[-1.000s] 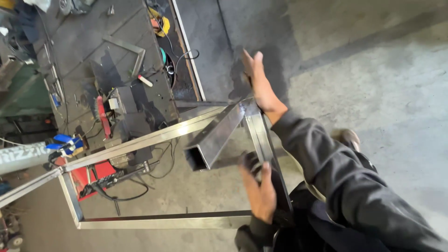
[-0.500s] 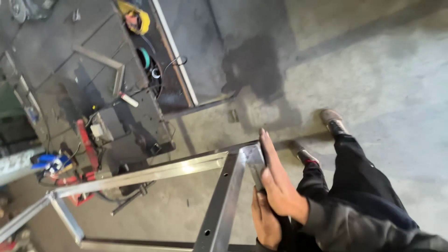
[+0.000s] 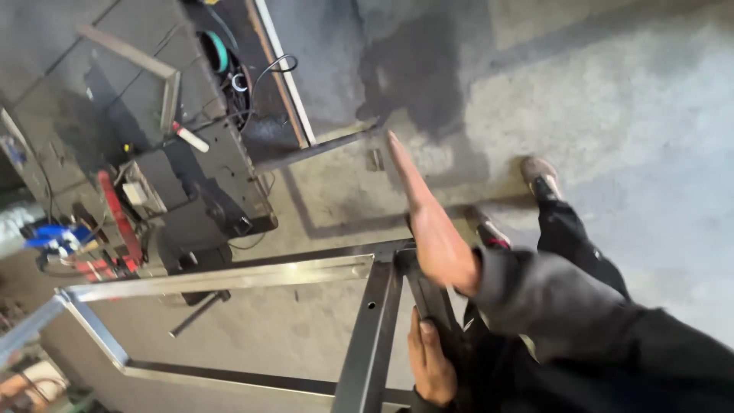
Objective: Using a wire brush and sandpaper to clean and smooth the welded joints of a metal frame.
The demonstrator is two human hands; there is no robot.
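Below both hands stands a welded steel tube frame [image 3: 229, 277]. At its corner, the left hand [image 3: 430, 359] wraps its fingers [image 3: 419, 346] around an upright tube [image 3: 430, 302]; above that corner the right hand [image 3: 433, 229] hovers flat, fingers straight, holding nothing.

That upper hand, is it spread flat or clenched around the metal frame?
Spread flat. The right hand has straight fingers pointing away, above the steel frame corner, gripping nothing.
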